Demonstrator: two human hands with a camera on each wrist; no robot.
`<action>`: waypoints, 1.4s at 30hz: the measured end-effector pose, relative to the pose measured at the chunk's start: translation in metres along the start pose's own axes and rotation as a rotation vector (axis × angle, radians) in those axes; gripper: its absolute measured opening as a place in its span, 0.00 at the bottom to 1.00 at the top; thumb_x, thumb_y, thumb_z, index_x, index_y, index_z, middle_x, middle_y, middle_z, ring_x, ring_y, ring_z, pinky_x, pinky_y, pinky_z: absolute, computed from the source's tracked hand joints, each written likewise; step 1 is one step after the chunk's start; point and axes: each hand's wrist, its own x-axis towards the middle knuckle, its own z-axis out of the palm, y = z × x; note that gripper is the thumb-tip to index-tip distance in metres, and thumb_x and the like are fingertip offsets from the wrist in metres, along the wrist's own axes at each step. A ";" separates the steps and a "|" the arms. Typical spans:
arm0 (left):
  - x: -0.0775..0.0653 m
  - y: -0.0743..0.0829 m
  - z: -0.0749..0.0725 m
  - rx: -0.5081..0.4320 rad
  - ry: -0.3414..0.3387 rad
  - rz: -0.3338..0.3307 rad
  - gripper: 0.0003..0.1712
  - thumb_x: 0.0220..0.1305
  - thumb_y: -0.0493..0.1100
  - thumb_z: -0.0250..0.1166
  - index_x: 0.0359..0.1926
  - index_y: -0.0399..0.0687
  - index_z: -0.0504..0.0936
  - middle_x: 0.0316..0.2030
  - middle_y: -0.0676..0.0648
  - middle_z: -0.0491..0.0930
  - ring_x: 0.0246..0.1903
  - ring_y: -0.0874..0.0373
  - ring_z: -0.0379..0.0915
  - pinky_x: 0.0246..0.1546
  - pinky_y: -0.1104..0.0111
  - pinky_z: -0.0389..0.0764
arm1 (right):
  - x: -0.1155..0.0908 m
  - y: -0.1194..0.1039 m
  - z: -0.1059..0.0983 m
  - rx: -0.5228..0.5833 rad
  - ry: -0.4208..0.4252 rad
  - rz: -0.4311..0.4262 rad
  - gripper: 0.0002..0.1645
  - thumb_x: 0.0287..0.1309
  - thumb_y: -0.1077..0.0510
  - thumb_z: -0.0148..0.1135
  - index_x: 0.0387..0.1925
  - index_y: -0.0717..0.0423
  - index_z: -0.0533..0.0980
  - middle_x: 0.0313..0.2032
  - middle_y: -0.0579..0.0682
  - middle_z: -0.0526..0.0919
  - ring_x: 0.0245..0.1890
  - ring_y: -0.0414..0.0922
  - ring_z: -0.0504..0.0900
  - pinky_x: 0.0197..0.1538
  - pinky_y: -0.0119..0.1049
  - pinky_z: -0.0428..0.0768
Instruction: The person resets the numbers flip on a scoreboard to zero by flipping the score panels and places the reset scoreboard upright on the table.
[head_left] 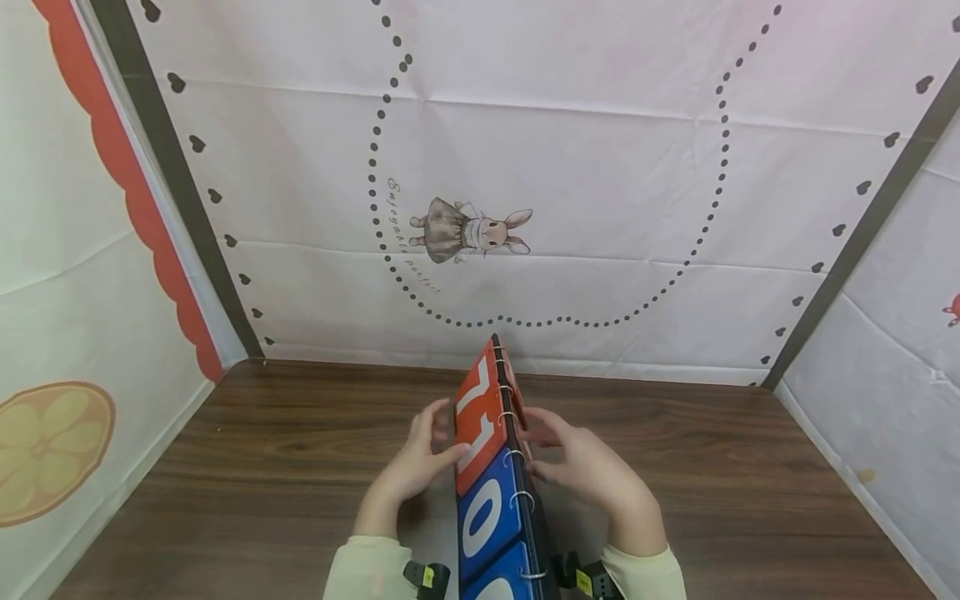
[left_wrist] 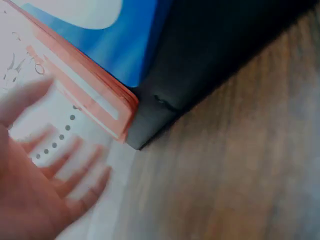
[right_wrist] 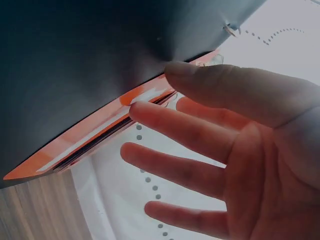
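Note:
A black tent-shaped flip-card stand with metal rings along its top ridge stands on the table between both hands. Red cards with white marks hang at its far end, and blue cards with white round shapes hang nearer. My left hand is beside the red cards with fingers spread, its thumb toward their face. On the other side is my right hand, palm facing the stand. In the right wrist view its fingers are extended, with thumb and index fingertips right at the red card edges.
The wooden table stretches out to both sides of the stand. A white printed cloth wall with a rabbit figure rises behind its far edge. More printed cloth panels enclose the left and right. Dark devices sit at both wrists.

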 end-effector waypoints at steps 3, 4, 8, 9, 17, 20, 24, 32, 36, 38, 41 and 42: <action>-0.001 0.006 -0.002 -0.062 -0.029 0.149 0.41 0.58 0.50 0.65 0.68 0.64 0.53 0.64 0.46 0.53 0.60 0.44 0.53 0.50 0.49 0.71 | 0.002 0.000 0.001 -0.037 0.037 -0.001 0.33 0.56 0.55 0.64 0.63 0.51 0.64 0.50 0.51 0.79 0.51 0.53 0.76 0.47 0.54 0.75; -0.002 0.009 -0.002 -0.078 -0.045 0.183 0.40 0.59 0.49 0.64 0.68 0.66 0.54 0.65 0.46 0.52 0.62 0.44 0.51 0.51 0.47 0.70 | 0.002 0.000 0.001 -0.060 0.055 0.003 0.33 0.56 0.54 0.64 0.62 0.51 0.65 0.50 0.51 0.79 0.50 0.53 0.77 0.46 0.53 0.76; -0.005 0.018 -0.003 -0.108 -0.121 0.195 0.36 0.62 0.48 0.61 0.68 0.71 0.56 0.67 0.48 0.52 0.63 0.40 0.52 0.51 0.41 0.66 | 0.005 0.001 0.004 -0.141 0.118 0.042 0.30 0.55 0.52 0.64 0.60 0.48 0.68 0.43 0.51 0.81 0.41 0.49 0.79 0.40 0.47 0.79; -0.006 0.019 -0.003 -0.110 -0.138 0.189 0.35 0.63 0.47 0.60 0.67 0.72 0.57 0.68 0.48 0.52 0.63 0.40 0.52 0.51 0.40 0.66 | 0.005 0.001 0.005 -0.155 0.124 0.053 0.30 0.55 0.52 0.64 0.59 0.48 0.68 0.40 0.49 0.81 0.38 0.47 0.79 0.37 0.44 0.79; -0.011 0.030 -0.004 -0.108 -0.184 0.205 0.29 0.65 0.40 0.57 0.66 0.57 0.64 0.69 0.50 0.53 0.66 0.43 0.47 0.54 0.39 0.61 | 0.003 0.000 0.005 -0.151 0.045 0.094 0.32 0.61 0.47 0.57 0.64 0.52 0.63 0.24 0.45 0.79 0.23 0.40 0.75 0.27 0.36 0.73; -0.017 0.039 -0.007 -0.116 -0.182 0.199 0.28 0.65 0.40 0.57 0.66 0.55 0.65 0.69 0.49 0.53 0.65 0.42 0.49 0.53 0.39 0.62 | 0.001 -0.001 0.004 -0.129 0.016 0.098 0.32 0.64 0.48 0.53 0.66 0.54 0.59 0.25 0.46 0.80 0.24 0.40 0.77 0.31 0.40 0.75; -0.021 0.043 -0.007 -0.116 -0.176 0.199 0.28 0.65 0.41 0.57 0.66 0.55 0.64 0.69 0.49 0.54 0.64 0.40 0.52 0.51 0.40 0.65 | -0.003 -0.003 0.001 -0.145 0.027 0.135 0.33 0.66 0.47 0.49 0.68 0.52 0.56 0.37 0.52 0.82 0.36 0.45 0.80 0.45 0.53 0.75; -0.009 0.024 -0.003 -0.099 -0.171 0.174 0.29 0.64 0.43 0.59 0.65 0.60 0.65 0.69 0.52 0.54 0.65 0.42 0.49 0.52 0.41 0.65 | -0.017 -0.011 -0.012 -0.212 0.079 0.221 0.41 0.58 0.45 0.58 0.70 0.43 0.53 0.54 0.58 0.75 0.49 0.54 0.76 0.48 0.60 0.72; -0.006 0.021 -0.004 -0.109 -0.189 0.195 0.29 0.63 0.45 0.60 0.65 0.63 0.65 0.69 0.54 0.53 0.66 0.45 0.47 0.52 0.43 0.66 | -0.026 -0.020 -0.017 -0.250 0.109 0.229 0.43 0.57 0.44 0.59 0.70 0.41 0.51 0.54 0.55 0.75 0.46 0.50 0.76 0.46 0.57 0.74; -0.006 0.020 -0.004 -0.112 -0.196 0.206 0.29 0.63 0.46 0.60 0.64 0.65 0.66 0.69 0.55 0.53 0.67 0.46 0.47 0.52 0.44 0.67 | -0.030 -0.025 -0.018 -0.249 0.121 0.221 0.44 0.57 0.44 0.60 0.70 0.40 0.51 0.53 0.54 0.76 0.45 0.49 0.77 0.46 0.55 0.75; -0.006 0.019 -0.004 -0.111 -0.199 0.216 0.29 0.63 0.46 0.60 0.64 0.66 0.66 0.69 0.55 0.53 0.67 0.47 0.46 0.53 0.44 0.66 | -0.035 -0.030 -0.019 -0.242 0.141 0.197 0.44 0.57 0.45 0.60 0.70 0.40 0.50 0.51 0.53 0.77 0.45 0.48 0.77 0.45 0.54 0.76; -0.006 0.019 -0.004 -0.109 -0.199 0.217 0.29 0.63 0.46 0.60 0.64 0.66 0.66 0.69 0.55 0.53 0.67 0.47 0.46 0.53 0.44 0.66 | -0.037 -0.031 -0.019 -0.238 0.149 0.179 0.43 0.58 0.46 0.59 0.70 0.41 0.50 0.52 0.52 0.77 0.46 0.48 0.77 0.45 0.54 0.76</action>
